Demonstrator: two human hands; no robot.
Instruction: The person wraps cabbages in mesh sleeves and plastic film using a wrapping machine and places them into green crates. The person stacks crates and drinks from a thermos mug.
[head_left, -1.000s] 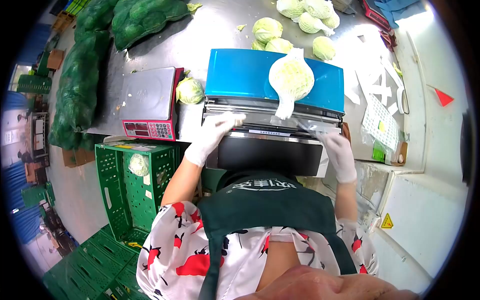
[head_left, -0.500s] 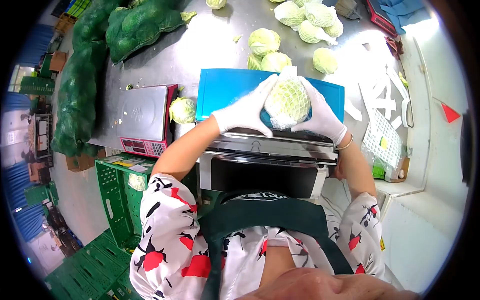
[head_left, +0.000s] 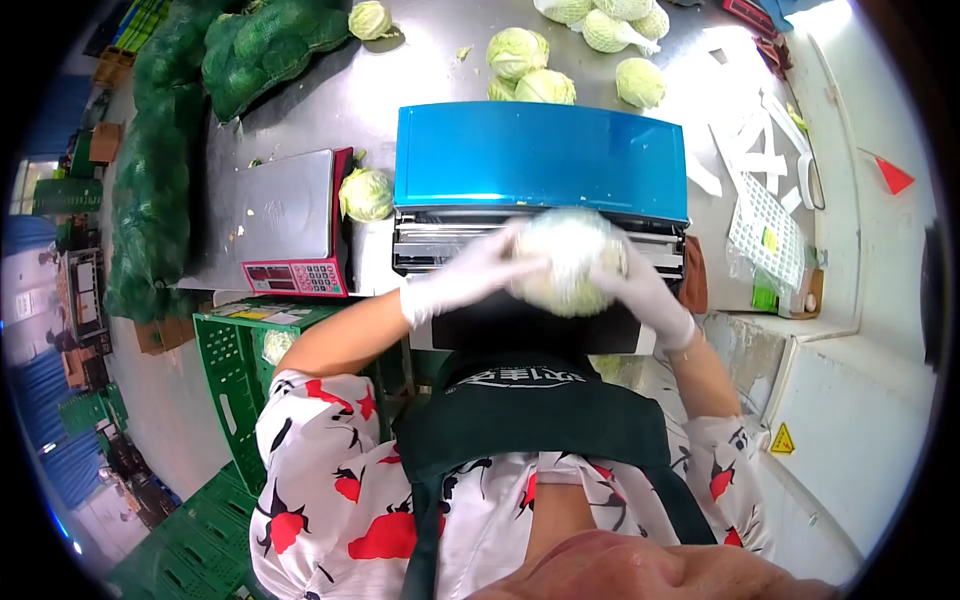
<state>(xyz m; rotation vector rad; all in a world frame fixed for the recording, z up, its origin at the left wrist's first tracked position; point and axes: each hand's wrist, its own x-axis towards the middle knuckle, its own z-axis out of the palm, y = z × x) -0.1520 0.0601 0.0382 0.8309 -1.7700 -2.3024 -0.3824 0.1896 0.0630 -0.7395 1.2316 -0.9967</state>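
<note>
Between my two white-gloved hands is a pale green cabbage (head_left: pixel 568 268), blurred by motion and whitish on top. My left hand (head_left: pixel 478 275) presses on its left side, and my right hand (head_left: pixel 642 292) curves around its right side. The cabbage is above the front of a machine with a blue lid (head_left: pixel 540 155) and metal bars. Whether its netting is still on top is too smeared to make out. Just left of the machine lies a loose cabbage (head_left: pixel 367 194), beside a scale with a red keypad panel (head_left: pixel 293 277).
Several cabbages (head_left: pixel 530 70) sit beyond the machine, some in white foam netting (head_left: pixel 613 32). Green mesh sacks (head_left: pixel 155 200) line the table's left. White strips and a perforated sheet (head_left: pixel 770 235) lie at right. A green crate (head_left: pixel 225 385) stands below the scale.
Both hands have brought the cabbage from over the blue lid toward my body, to the machine's front. In the earlier frame its white netting showed clearly; now it is blurred.
</note>
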